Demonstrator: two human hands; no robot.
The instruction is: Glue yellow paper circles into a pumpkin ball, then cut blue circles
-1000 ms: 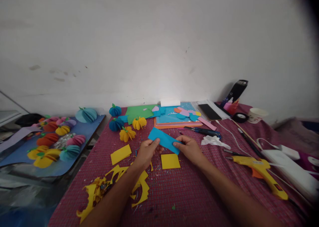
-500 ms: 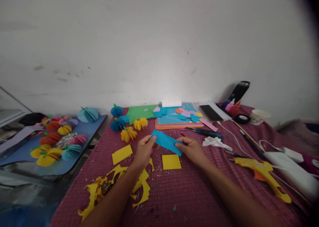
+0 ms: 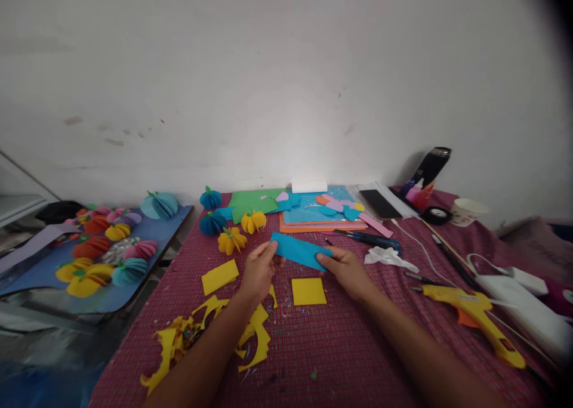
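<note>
A strip of blue paper point(image 3: 299, 252) is held above the table between both hands. My left hand point(image 3: 260, 269) pinches its left end, thumb on top. At the right end, my right hand point(image 3: 344, 269) grips the paper between thumb and fingers. Below the strip lies a yellow paper square point(image 3: 308, 291), and a yellow rectangle point(image 3: 220, 277) rests left of my left hand. Yellow paper scraps point(image 3: 256, 336) are strewn around and beneath my left forearm.
Paper pumpkins, yellow point(image 3: 231, 241) and blue point(image 3: 212, 223), stand at the back left. Behind the hands lie stacked coloured sheets point(image 3: 290, 217) and scissors point(image 3: 367, 238). A yellow glue gun point(image 3: 477, 315), tissue point(image 3: 388, 257) and paper cup point(image 3: 467, 211) are on the right.
The blue strip has turned slightly nearer to level, its right end a little higher. Both hands still hold it in nearly the same places.
</note>
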